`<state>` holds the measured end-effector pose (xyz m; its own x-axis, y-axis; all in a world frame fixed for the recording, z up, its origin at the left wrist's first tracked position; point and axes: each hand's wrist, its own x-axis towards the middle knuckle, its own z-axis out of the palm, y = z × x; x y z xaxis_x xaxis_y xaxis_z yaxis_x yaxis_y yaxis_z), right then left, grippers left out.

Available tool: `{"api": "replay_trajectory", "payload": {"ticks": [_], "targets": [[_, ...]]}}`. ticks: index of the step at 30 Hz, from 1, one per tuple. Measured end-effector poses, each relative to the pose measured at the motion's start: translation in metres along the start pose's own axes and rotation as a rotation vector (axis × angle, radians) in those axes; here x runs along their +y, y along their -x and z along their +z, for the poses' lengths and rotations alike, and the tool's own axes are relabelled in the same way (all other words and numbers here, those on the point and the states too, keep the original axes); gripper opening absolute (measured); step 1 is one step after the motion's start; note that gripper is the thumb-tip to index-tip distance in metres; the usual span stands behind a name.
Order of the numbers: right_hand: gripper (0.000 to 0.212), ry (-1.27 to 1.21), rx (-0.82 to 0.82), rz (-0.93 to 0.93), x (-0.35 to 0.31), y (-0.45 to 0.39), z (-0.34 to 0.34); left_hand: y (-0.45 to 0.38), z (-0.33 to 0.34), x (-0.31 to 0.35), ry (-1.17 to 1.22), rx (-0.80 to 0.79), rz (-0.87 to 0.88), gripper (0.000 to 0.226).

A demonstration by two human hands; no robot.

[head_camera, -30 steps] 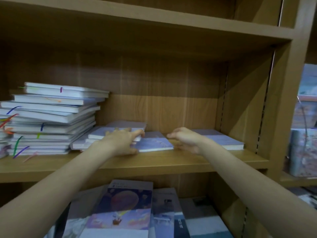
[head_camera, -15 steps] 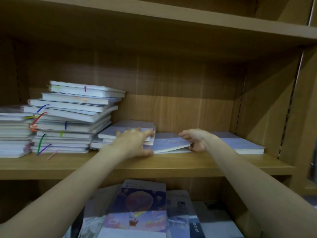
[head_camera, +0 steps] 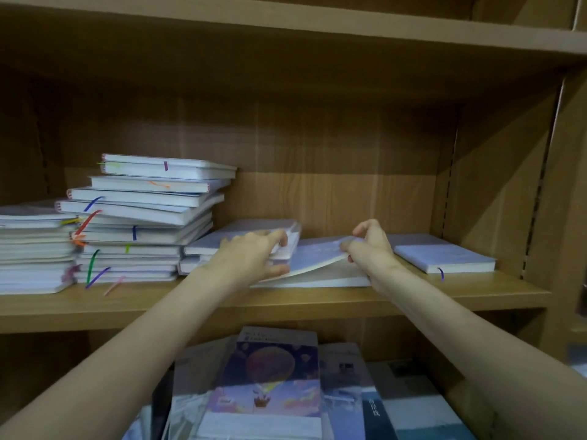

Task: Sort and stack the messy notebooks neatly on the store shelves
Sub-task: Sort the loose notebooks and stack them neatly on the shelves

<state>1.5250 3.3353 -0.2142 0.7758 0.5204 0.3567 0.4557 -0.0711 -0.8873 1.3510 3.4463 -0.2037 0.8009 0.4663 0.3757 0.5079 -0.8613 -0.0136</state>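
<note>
On the middle wooden shelf (head_camera: pixel 317 300) a thin pale-blue notebook (head_camera: pixel 313 257) lies tilted, its right edge raised off a white notebook (head_camera: pixel 333 279) beneath. My right hand (head_camera: pixel 370 244) pinches that raised edge. My left hand (head_camera: pixel 254 257) grips the right end of a short pile of pale notebooks (head_camera: pixel 241 239) and touches the thin notebook's left side. Another pale-blue notebook (head_camera: pixel 444 257) with a blue ribbon lies flat at the right. A tall, crooked stack of white notebooks (head_camera: pixel 143 217) with coloured ribbons stands at the left.
A lower, neater stack (head_camera: pixel 31 249) sits at the far left edge. The shelf below holds illustrated books, among them one with a balloon cover (head_camera: pixel 270 379). The upper shelf board (head_camera: pixel 286 30) hangs overhead and the side panel (head_camera: pixel 495 185) closes the right.
The thin notebook's right edge has lifted as my right hand pinched it. My left hand stayed on the short pile. The camera view shifted left, bringing the far-left stack into sight.
</note>
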Motion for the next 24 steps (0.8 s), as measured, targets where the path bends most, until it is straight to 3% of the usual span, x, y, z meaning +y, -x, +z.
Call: {"api": "replay_trajectory", "payload": {"ticks": [6, 8, 12, 16, 18, 21, 24], "targets": [[0.023, 0.093, 0.105, -0.227, -0.044, 0.022, -0.044, -0.007, -0.016, -0.002, 0.01, -0.006, -0.052, 0.044], [0.02, 0.112, 0.116, -0.179, -0.042, 0.024, -0.075, -0.006, -0.009, 0.002, -0.017, -0.068, -0.049, 0.043], [0.018, 0.276, -0.131, 0.108, 0.001, 0.044, -0.104, 0.0, 0.002, 0.025, -0.072, -0.147, -0.11, 0.053], [0.038, 0.612, -0.16, 0.076, 0.026, 0.059, -0.117, 0.006, -0.002, 0.04, -0.22, -0.102, -0.01, 0.049], [0.045, 0.664, -0.155, 0.081, 0.026, 0.066, -0.124, 0.009, -0.002, 0.037, -0.252, -0.147, 0.043, 0.045], [0.035, 0.332, -0.209, 0.236, 0.027, 0.077, -0.115, 0.013, 0.0, 0.033, -0.249, -0.199, 0.042, 0.047], [0.028, -0.025, -0.01, 0.2, 0.016, 0.073, -0.106, 0.017, 0.0, 0.03, -0.207, -0.198, 0.068, 0.042]]}}
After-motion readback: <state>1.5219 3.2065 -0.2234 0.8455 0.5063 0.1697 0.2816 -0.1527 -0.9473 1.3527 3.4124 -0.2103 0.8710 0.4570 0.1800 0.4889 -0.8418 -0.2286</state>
